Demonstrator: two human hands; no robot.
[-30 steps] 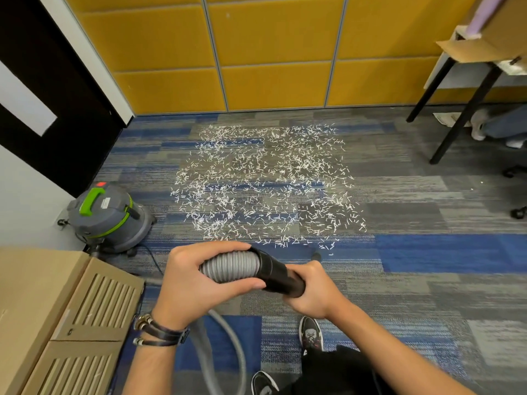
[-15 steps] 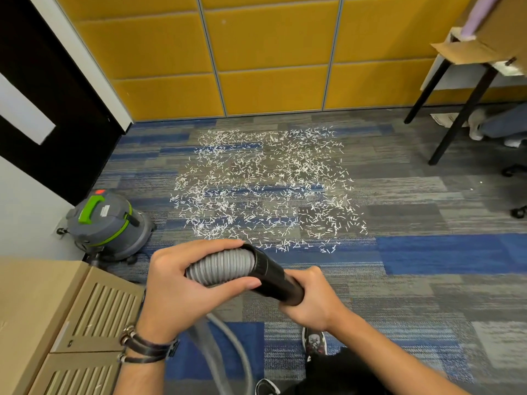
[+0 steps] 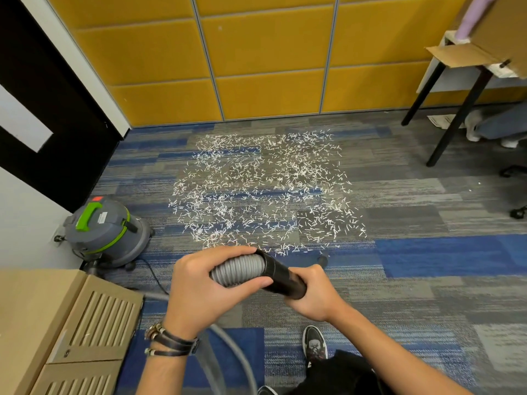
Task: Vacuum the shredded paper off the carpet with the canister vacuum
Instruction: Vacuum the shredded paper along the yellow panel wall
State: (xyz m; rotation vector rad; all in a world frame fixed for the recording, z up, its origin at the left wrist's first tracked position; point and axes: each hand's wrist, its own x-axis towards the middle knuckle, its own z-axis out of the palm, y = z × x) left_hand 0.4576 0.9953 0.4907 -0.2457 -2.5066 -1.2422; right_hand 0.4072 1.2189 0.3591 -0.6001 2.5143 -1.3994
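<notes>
Paper (image 3: 265, 189) spread across carpet (image 3: 427, 303) mid-frame, patch looks unswept; left hand (image 3: 205, 289) wraps hose (image 3: 239, 269); right hand (image 3: 312, 297) grips wand (image 3: 285, 279); vacuum (image 3: 105, 232) at left; judged: all suction passes yet to do.

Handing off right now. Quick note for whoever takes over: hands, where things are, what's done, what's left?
Left hand: grips the grey ribbed hose at its cuff.
Right hand: grips the black wand just ahead of the left.
The wand tip is low, by the near edge of the shredded paper.
Canister vacuum: on the carpet to the left; the hose runs back toward it. Cannot tell if it is running.
Done: wand in both hands, aimed at the mess. No cleared strip shows.
Left: vacuum the whole patch.
</notes>
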